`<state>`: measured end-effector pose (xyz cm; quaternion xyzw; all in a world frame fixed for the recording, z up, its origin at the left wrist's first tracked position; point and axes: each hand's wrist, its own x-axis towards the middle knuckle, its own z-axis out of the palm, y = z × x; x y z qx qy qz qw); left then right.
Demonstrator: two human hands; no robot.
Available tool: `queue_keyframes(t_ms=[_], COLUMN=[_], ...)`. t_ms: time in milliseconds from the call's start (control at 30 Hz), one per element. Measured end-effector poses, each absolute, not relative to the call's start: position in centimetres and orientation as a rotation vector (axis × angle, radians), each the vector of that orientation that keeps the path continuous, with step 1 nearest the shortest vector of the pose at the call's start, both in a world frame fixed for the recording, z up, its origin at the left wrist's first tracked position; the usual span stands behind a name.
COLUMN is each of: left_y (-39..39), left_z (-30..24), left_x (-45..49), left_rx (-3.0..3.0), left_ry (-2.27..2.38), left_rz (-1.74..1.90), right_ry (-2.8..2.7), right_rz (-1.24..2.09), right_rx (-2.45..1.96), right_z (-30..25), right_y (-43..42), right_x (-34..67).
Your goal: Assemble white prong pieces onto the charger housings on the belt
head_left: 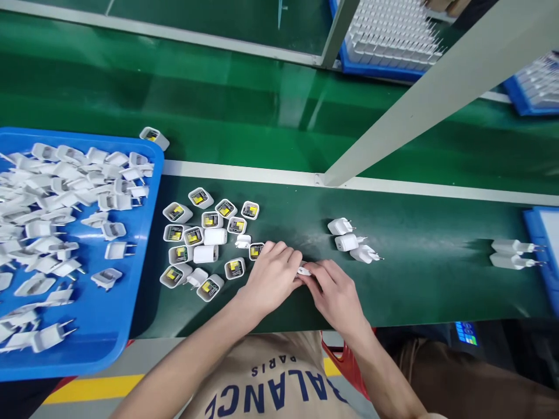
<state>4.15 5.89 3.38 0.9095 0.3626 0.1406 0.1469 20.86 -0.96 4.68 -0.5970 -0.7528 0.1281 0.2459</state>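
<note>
My left hand (pixel 276 274) and my right hand (pixel 335 291) meet over the green bench, fingers closed around a small white charger plug part (pixel 304 271). Most of that part is hidden by my fingers. Just left of my left hand lie several open white charger housings (pixel 234 267) with yellow and dark components inside. A few plug caps with pins, such as one white cap (pixel 197 277), lie among them. To the right of my right hand, three white chargers with pins (pixel 347 242) sit close together on the bench.
A blue tray (pixel 146 244) piled with white plug caps stands at the left. One housing (pixel 154 137) lies behind its corner. A slanted grey post (pixel 393 110) rises from the rail. Two chargers (pixel 509 261) stand near the right-hand blue tray (pixel 539 256). More filled trays are at the back.
</note>
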Motion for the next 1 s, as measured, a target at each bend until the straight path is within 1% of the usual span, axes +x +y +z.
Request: queue_keyframes(t_ms=[233, 533, 833, 1000], left_y=[5.7, 6.3, 6.2, 5.7], left_z=[3.1, 3.7, 3.3, 5.0], left_x=[4.2, 3.8, 3.8, 3.7], left_rx=[2.653, 2.633, 2.654, 2.691], left_ry=[1.032, 0.976, 0.93, 0.963], left_rz=[0.44, 0.329, 0.315, 0.282], right_ry=[-2.01, -2.228, -2.351, -2.379], right_rz=[0.396, 0.413, 0.125, 0.024], right_rx=[-1.608, -1.64, -1.62, -1.603], right_z=[4.2, 4.8, 3.2, 3.5], right_y=[-1.1, -0.3, -0.7, -0.5], right_x=[20.7, 21.1, 20.5, 20.2])
